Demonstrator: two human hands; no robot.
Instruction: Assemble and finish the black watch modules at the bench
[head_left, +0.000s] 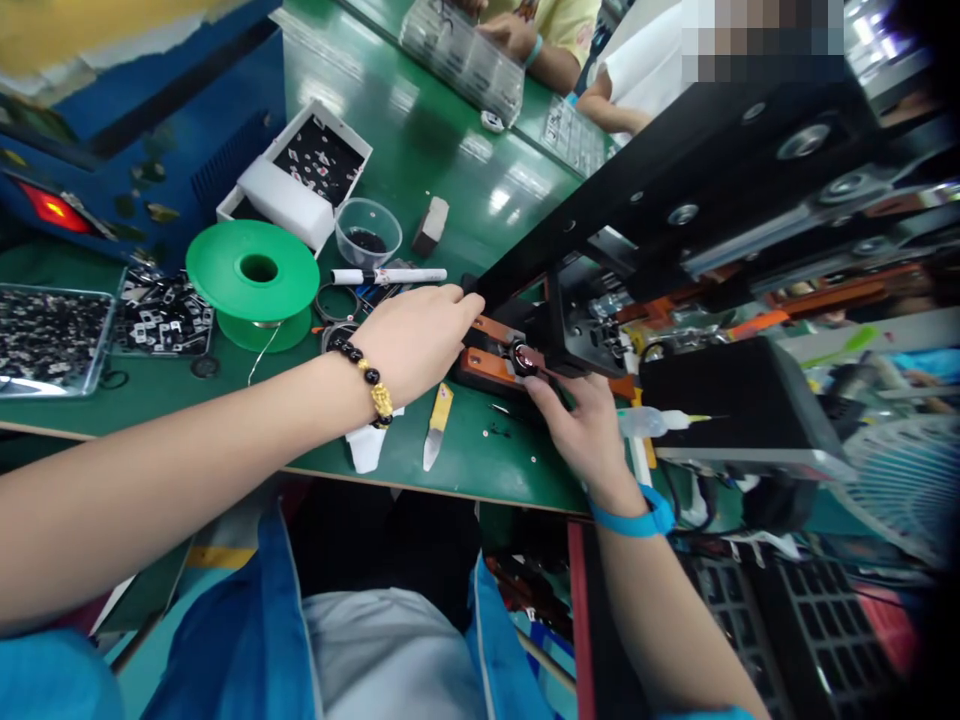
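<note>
An orange and black fixture (487,362) lies on the green bench under the black frame of a press (570,225). My left hand (420,335), with a beaded bracelet at its wrist, is closed over the fixture's left end; its fingertips are partly hidden. At the other end, my right hand (581,425) pinches a small dark round part (525,357) between thumb and fingers, right at the fixture. A blue band circles that wrist. Below the fixture lies a yellow-handled knife (439,425), with a scrap of white paper (366,445) to its left.
A green wire spool (253,275), a clear cup (367,232), a white marker (405,276) and a white box of small parts (319,165) stand to the left. Part trays (49,340) sit farther left. A black box (727,405) is at right. Co-workers sit across the bench.
</note>
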